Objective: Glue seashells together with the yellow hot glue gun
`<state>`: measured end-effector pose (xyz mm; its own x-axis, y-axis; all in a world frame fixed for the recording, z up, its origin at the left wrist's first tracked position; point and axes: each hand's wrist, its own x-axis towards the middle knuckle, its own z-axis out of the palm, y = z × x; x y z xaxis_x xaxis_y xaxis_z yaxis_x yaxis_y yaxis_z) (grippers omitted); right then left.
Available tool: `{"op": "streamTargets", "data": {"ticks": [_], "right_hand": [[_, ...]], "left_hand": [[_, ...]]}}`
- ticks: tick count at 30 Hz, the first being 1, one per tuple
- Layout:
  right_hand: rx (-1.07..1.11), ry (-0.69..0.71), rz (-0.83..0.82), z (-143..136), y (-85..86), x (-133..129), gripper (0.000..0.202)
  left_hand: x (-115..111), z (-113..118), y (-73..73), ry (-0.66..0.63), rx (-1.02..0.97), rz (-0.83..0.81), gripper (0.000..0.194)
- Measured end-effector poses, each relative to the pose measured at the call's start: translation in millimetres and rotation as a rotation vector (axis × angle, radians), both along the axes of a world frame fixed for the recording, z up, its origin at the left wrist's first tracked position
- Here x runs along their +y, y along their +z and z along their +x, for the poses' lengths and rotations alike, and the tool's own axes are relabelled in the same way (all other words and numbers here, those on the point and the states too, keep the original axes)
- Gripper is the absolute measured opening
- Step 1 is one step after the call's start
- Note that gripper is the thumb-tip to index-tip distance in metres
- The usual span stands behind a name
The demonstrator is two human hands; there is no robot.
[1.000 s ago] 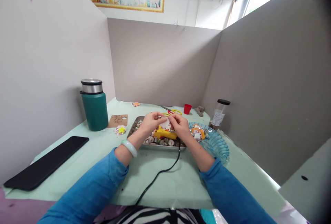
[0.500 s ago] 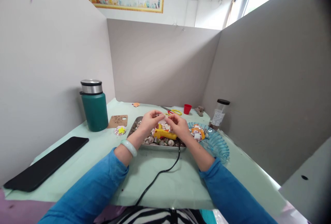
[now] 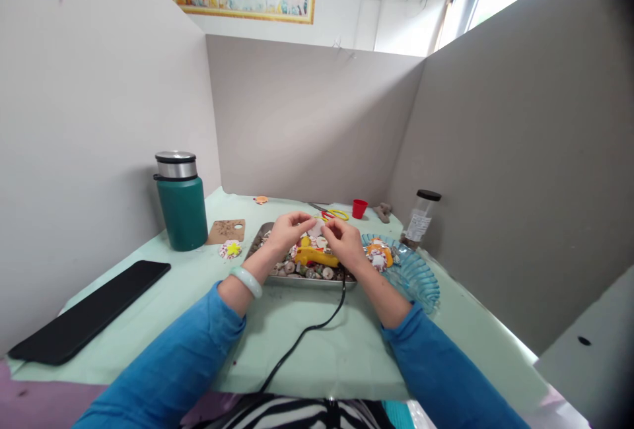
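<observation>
Above the metal tray (image 3: pixel 297 283), my left hand (image 3: pixel 290 230) and my right hand (image 3: pixel 345 241) are close together, thumbs and fingertips pinched. Between them they hold a small, thin whitish piece (image 3: pixel 317 226), partly covered by the fingers; its exact kind is unclear. Below the hands, a yellow glue gun (image 3: pixel 317 257) with a black cord (image 3: pixel 308 330) lies on shells and small stones (image 3: pixel 310 273) in the tray. My forearms hide parts of the tray's sides.
To the right is a blue scalloped plate (image 3: pixel 416 280) with decorated pieces (image 3: pixel 379 255). Behind are scissors (image 3: pixel 337 214), a red cup (image 3: pixel 359 209) and a labelled jar (image 3: pixel 419 221). A green flask (image 3: pixel 181 211), brown board (image 3: pixel 226 231), flower disc (image 3: pixel 230 249) and black slab (image 3: pixel 94 310) are left.
My fingers have shifted slightly around the whitish piece, and a little more of it shows between them. The glue gun, tray and other things stay in place.
</observation>
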<state>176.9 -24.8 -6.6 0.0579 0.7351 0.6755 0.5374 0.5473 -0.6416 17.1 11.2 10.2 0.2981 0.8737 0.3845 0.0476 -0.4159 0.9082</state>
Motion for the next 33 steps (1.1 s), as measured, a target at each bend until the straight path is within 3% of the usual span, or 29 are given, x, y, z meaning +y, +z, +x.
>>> {"op": "streamTargets", "data": {"ticks": [4, 14, 22, 27, 33], "right_hand": [[-0.112, -0.024, 0.065, -1.5, 1.2, -2.9, 0.017], [-0.150, -0.020, 0.102, -2.6, -1.1, -2.7, 0.015], [-0.052, 0.010, -0.022, -2.6, -1.0, -0.9, 0.018], [0.065, 0.009, -0.059, 0.6, -2.7, 3.8, 0.020], [0.025, -0.001, -0.042, 0.0, -0.5, 0.9, 0.020]], "left_hand": [[1.4, -0.9, -0.3, 0.017, 0.029, 0.025, 0.032], [4.2, -3.6, -1.4, 0.042, 0.052, 0.051, 0.028], [3.1, 0.5, -2.7, 0.082, 0.004, -0.016, 0.032], [-0.3, 2.0, -1.2, -0.020, -0.018, -0.050, 0.043], [3.2, -1.9, -2.4, 0.041, -0.005, -0.016, 0.036]]}}
